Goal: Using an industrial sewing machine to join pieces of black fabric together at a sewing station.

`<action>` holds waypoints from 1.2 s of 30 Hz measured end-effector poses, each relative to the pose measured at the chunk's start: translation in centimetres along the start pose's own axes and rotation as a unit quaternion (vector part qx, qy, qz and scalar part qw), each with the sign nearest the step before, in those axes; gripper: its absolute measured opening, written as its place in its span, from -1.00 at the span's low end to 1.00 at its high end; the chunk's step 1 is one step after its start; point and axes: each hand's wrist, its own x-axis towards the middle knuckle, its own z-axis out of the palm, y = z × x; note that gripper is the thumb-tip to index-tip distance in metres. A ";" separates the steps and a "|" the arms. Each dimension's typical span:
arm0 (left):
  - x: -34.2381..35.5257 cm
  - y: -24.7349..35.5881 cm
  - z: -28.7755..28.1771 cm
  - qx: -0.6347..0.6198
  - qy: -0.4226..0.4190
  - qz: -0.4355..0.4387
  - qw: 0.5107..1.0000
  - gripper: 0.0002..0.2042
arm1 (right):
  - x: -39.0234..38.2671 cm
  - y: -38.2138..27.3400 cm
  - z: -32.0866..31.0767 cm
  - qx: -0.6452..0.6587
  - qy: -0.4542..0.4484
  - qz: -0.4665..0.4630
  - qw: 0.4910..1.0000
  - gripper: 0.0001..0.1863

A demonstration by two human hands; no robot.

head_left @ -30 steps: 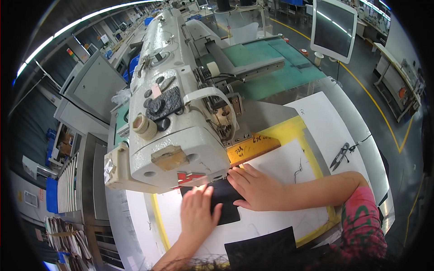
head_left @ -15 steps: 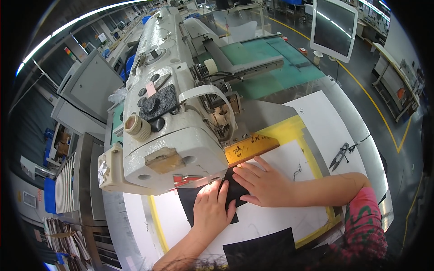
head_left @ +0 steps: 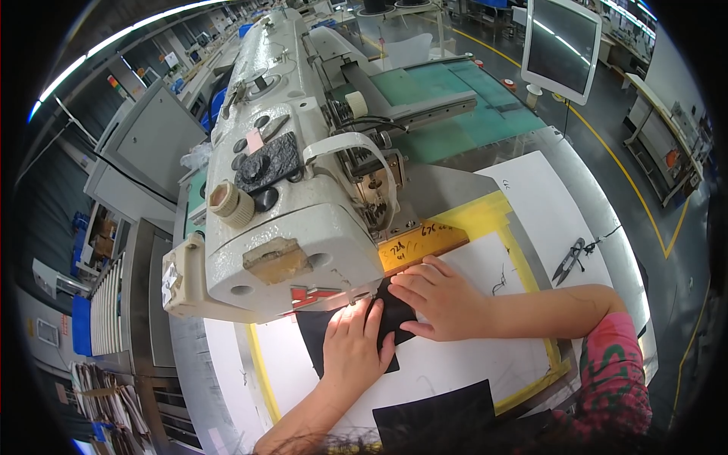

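A piece of black fabric (head_left: 317,350) lies under the head of a large white sewing machine (head_left: 296,265). My left hand (head_left: 353,345) rests flat on it, fingers stretched toward the lit area below the machine head. My right hand (head_left: 440,302) lies on the fabric's right part, fingers spread, tips close to a yellow plate (head_left: 423,246) with dark handwriting. Part of the fabric is hidden beneath my hands and the machine. Nearer to me lies a second black fabric piece (head_left: 436,417), untouched, on the white sheet (head_left: 455,371) edged with yellow tape.
Small black thread snips (head_left: 569,262) lie on white paper at the right. A few loose threads (head_left: 498,285) sit on the sheet. Behind are a green work surface (head_left: 470,114) and a monitor (head_left: 561,49). The machine head overhangs my fingers.
My right hand has shifted very slightly, its fingertips drawing a little away from the yellow plate. My left hand stays nearly in place on the fabric.
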 end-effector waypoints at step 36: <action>0.6 0.6 0.3 0.033 0.015 -0.020 0.999 -0.51 | -0.3 1.3 0.5 0.090 0.057 -0.015 0.994 -0.65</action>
